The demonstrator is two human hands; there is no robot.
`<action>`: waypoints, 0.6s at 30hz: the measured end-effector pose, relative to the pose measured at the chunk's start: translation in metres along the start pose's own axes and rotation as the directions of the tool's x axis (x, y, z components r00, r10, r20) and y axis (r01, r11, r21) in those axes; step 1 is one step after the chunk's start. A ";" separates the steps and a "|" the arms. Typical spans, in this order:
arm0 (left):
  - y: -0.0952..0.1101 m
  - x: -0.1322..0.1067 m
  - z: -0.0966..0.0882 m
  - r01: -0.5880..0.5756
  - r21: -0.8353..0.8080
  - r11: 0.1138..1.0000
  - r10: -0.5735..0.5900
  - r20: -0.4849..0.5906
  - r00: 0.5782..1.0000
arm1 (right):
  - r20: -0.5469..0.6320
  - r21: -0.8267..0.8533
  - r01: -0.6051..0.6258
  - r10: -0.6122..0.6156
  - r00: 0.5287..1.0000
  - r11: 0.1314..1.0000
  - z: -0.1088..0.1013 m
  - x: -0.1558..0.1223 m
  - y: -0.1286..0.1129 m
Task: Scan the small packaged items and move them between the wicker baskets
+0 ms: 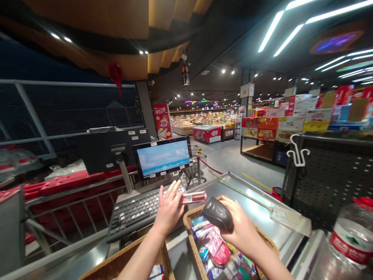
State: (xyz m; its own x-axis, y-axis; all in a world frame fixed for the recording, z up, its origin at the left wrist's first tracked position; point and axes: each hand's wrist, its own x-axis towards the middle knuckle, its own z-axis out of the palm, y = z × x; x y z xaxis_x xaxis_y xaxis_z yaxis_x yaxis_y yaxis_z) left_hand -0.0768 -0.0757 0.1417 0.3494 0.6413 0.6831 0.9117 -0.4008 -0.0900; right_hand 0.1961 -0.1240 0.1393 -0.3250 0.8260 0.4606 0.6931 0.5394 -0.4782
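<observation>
Over the right end of a black keyboard point(136, 210) is my left hand point(170, 204), its fingers stretched toward the keys. A slim pink packet point(194, 197) with a barcode label juts out from its thumb side, apparently gripped at one end. My right hand point(240, 223) is wrapped round a black handheld barcode scanner point(218, 214), whose head faces the packet. Below the scanner stands a wicker basket point(194, 249) filled with small colourful packaged goods, including a bright pink pack point(220, 253). Behind the keyboard, a lit screen point(163, 157) shows a blue and white display.
A second wicker basket point(116, 258) sits at lower left with a few packs inside. Around the baskets runs a metal counter point(247, 190). To the right are a large clear bottle point(346, 241) and a dark perforated panel point(338, 171) with a white hook. Another monitor point(96, 151) stands left.
</observation>
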 end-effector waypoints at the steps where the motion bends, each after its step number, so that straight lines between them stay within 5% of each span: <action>1: -0.001 -0.002 -0.002 0.005 0.008 1.000 -0.005 -0.006 1.000 | 0.001 -0.003 0.005 -0.005 1.000 1.000 0.001 -0.001 -0.002; 18: -0.032 -0.045 -0.035 0.099 0.099 0.990 -0.098 -0.017 0.995 | 0.089 0.068 0.052 -0.058 0.994 0.996 0.028 -0.003 -0.053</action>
State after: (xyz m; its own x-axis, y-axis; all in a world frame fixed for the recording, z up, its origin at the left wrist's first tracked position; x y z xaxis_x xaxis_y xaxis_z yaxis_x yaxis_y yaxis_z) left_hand -0.1291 -0.1148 0.1393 0.2549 0.6660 0.7010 0.9587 -0.2685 -0.0935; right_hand 0.1421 -0.1505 0.1422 -0.4203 0.8047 0.4193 0.6298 0.5913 -0.5037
